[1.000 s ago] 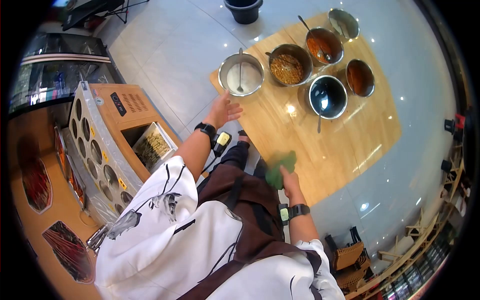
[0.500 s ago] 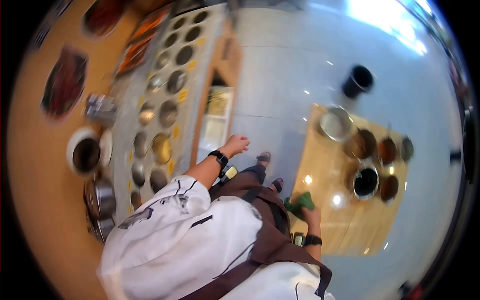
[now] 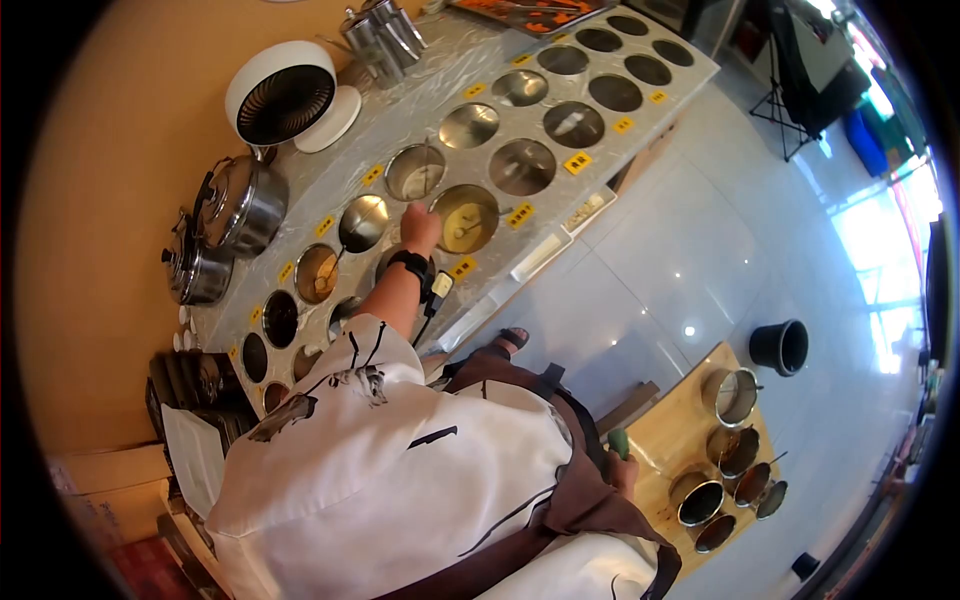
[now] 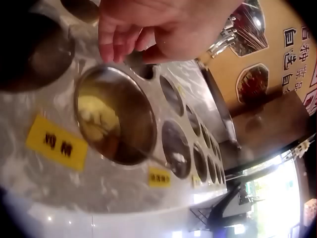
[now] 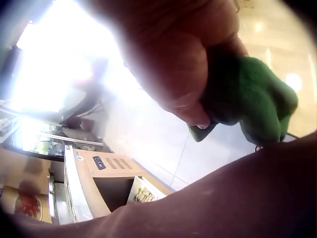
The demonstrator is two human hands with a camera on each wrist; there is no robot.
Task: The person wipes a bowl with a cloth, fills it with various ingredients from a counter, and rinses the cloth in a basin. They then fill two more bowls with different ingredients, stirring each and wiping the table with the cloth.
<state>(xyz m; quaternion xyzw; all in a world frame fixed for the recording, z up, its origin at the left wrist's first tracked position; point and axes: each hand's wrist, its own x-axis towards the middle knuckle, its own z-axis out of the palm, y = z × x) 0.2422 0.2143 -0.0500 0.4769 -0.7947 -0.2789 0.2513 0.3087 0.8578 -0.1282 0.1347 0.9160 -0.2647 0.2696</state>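
My left hand (image 3: 421, 228) is over the counter, close to the near rims of a steel pot with pale contents and a spoon (image 3: 416, 172) and a pot with yellow contents (image 3: 466, 222). In the left wrist view, the fingers (image 4: 119, 42) hang loosely bent above the yellow pot's rim, and nothing shows between them and the thumb. Low at my right side, my right hand (image 3: 622, 474) grips a crumpled green cloth (image 5: 262, 101), which bulges out past the fingers. Most of that hand's palm is hidden.
The marbled counter (image 3: 400, 110) has rows of round wells with yellow labels. A white fan (image 3: 285, 95) and lidded pots (image 3: 245, 205) stand along the wall. Behind on the right, a low wooden table (image 3: 665, 425) bears several steel pots; a black bucket (image 3: 779, 347) stands nearby.
The body and view have turned from the low table toward the counter. My left hand has moved from beside the table to over the counter; the green cloth stays in my right hand.
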